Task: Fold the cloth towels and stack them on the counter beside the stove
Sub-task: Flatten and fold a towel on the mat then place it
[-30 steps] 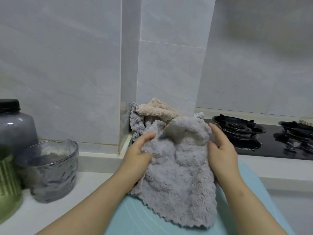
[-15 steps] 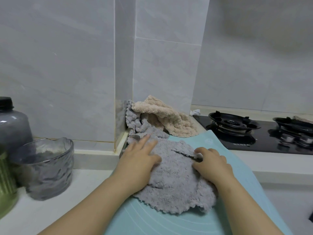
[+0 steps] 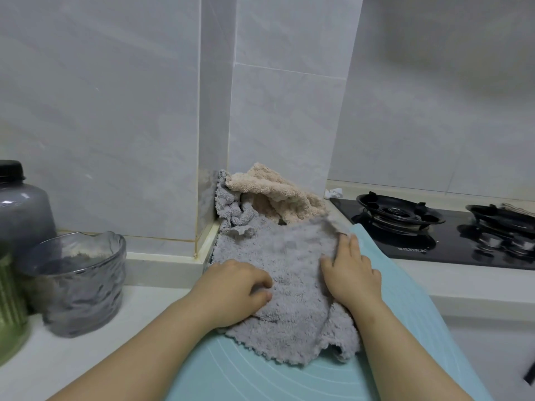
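Note:
A grey fluffy towel (image 3: 292,273) lies spread on a light blue mat (image 3: 405,328) on the counter, its near right edge rumpled. My left hand (image 3: 234,287) rests on the towel's left part, fingers curled and thumb tucked, pinching the fabric. My right hand (image 3: 350,267) lies flat on the towel's right side, straight fingers reaching toward its far right corner. Behind, in the wall corner, a beige towel (image 3: 275,192) sits crumpled on top of another grey towel (image 3: 234,209).
A black gas stove (image 3: 405,221) with two burners stands to the right. At the left are a glass bowl (image 3: 78,279), a dark lidded jar (image 3: 20,204) and a green ribbed container (image 3: 8,308). A tiled pillar (image 3: 260,125) rises behind the towels.
The grey towel, held up a second ago, now lies on the mat. My right hand has slid out toward its far right corner, spreading it wider. My left hand's fingers have curled.

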`<state>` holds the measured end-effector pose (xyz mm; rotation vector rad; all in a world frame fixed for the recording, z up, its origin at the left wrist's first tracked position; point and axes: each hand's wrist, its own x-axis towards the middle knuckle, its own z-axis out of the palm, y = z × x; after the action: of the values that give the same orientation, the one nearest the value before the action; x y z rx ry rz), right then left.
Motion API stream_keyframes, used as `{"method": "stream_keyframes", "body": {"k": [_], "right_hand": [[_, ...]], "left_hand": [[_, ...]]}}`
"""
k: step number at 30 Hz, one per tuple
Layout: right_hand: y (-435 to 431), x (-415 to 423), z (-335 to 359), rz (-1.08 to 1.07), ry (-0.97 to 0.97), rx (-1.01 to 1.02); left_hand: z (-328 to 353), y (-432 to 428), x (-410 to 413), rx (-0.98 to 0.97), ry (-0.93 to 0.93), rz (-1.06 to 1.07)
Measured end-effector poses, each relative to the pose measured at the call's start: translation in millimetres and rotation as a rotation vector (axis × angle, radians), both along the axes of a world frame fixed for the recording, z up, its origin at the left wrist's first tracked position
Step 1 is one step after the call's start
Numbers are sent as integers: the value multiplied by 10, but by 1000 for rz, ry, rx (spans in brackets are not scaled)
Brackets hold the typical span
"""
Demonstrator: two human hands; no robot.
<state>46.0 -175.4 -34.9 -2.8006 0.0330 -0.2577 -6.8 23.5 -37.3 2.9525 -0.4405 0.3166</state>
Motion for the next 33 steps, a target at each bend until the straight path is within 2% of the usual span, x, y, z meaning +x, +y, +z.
{"method": "stream_keyframes", "body": {"k": [4, 9, 11, 13, 14, 15, 17, 19, 20, 22, 27, 28, 31, 33], "right_hand": [[-102, 2, 3, -93, 132, -3], [-154, -243, 186, -107, -111, 82], [-153, -415, 269, 49, -67, 249], [-180, -653, 344, 323, 187, 440], [-204, -770, 350, 456, 316, 466], [-242, -868, 324, 562, 399, 440], [-319, -966, 195, 651, 384, 281], [-338, -981, 82, 628, 248, 212], [-323, -964, 47, 608, 166, 214], [-277, -932, 19, 555, 8, 240], [-307, -891, 50, 362, -75, 497], [-330, -877, 60, 331, -130, 516], [-381, -842, 84, 288, -286, 623], [-420, -837, 114, 292, -316, 760]], "left_hand": [[28, 58, -10, -78, 99, -60], [169, 102, -119, -74, -30, -20], [250, 112, -153, -60, -44, -22], [362, 175, -219, -113, 27, -43], [412, 222, -264, -173, 83, -53], [443, 268, -334, -260, 153, -78], [403, 359, -496, -374, 354, -189], [268, 424, -625, -167, 424, -258], [180, 442, -657, -90, 376, -277], [70, 440, -652, -59, 227, -274], [-73, 348, -460, 50, -236, -203], [-70, 341, -442, 63, -279, -197], [-6, 320, -436, 8, -437, -166], [68, 301, -498, -150, -394, -170]]}}
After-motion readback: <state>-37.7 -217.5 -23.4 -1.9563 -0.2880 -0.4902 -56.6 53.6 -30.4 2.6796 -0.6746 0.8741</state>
